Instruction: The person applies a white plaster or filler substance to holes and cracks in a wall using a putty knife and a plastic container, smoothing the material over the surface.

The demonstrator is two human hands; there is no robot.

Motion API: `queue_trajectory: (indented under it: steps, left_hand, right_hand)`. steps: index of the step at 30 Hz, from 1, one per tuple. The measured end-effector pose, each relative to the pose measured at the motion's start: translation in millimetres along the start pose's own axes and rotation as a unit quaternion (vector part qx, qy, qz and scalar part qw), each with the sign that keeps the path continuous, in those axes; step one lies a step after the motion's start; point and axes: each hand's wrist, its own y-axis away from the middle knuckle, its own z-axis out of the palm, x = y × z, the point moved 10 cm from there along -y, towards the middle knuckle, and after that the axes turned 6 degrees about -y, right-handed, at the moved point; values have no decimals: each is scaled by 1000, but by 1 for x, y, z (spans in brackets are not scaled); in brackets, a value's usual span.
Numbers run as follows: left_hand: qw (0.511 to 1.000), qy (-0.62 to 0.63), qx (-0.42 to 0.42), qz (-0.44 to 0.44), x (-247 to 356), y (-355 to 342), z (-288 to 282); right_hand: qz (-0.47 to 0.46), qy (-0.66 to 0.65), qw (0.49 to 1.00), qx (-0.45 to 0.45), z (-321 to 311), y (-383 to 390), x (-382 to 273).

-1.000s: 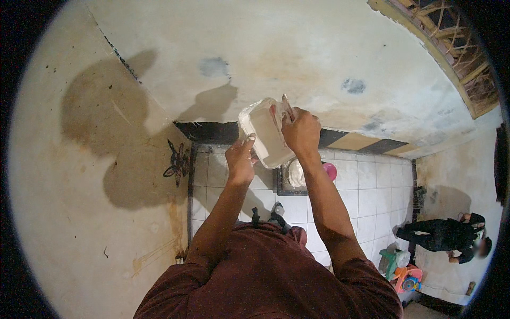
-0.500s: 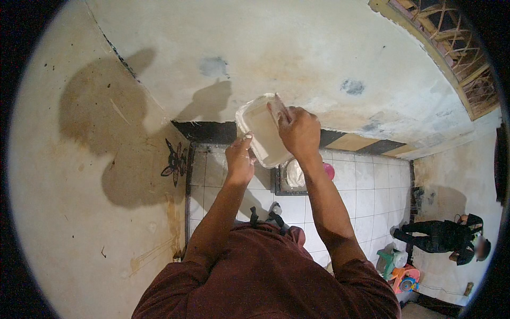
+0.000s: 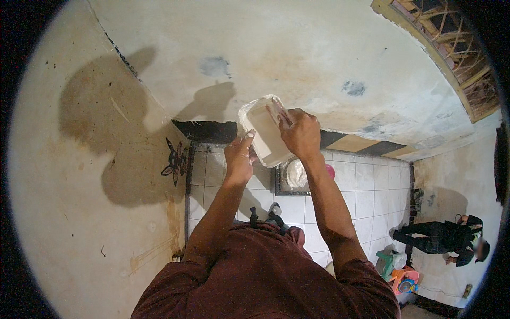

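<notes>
My left hand (image 3: 240, 158) grips the near left rim of a rectangular, clear plastic tub (image 3: 255, 109) with its thumb over the edge. White paste smears the tub's walls, and pale material lies inside. White smudges show on my left fingers. My right hand (image 3: 302, 134) is closed around a flat scraper-like tool (image 3: 277, 110) whose edge reaches into the tub at its far right side; how its handle is shaped is hidden by my fingers. Both hands are raised in front of the wall (image 3: 297, 53), which has stains and grey patches.
Below my hands, a dark-framed tray or stand (image 3: 292, 193) on the tiled floor (image 3: 361, 183) bears a white bundle (image 3: 296, 174), with a pink round thing (image 3: 330, 171) beside it. A person in dark clothes (image 3: 443, 236) stands at right, near colourful items (image 3: 405, 280). A wooden lattice frame (image 3: 451, 48) is at upper right.
The tub has shifted slightly to the right. The tool in my right hand has tilted a little and sits lower inside the tub. Both hands keep their grips.
</notes>
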Motion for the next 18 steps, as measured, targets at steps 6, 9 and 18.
queue_trajectory:
  steps: [6,9,18]
  left_hand:
    - [999,-29,5,-16,0,0,0]
    - [999,-38,10,-8,2,-1,1]
    - [996,-84,21,-1,1,0,-8]
  right_hand:
    - [-23,-2,999,-28,5,2,-11]
    - [-98,-26,995,-2,6,13,-24]
    - [-170,90,978,-76,38,29,-46]
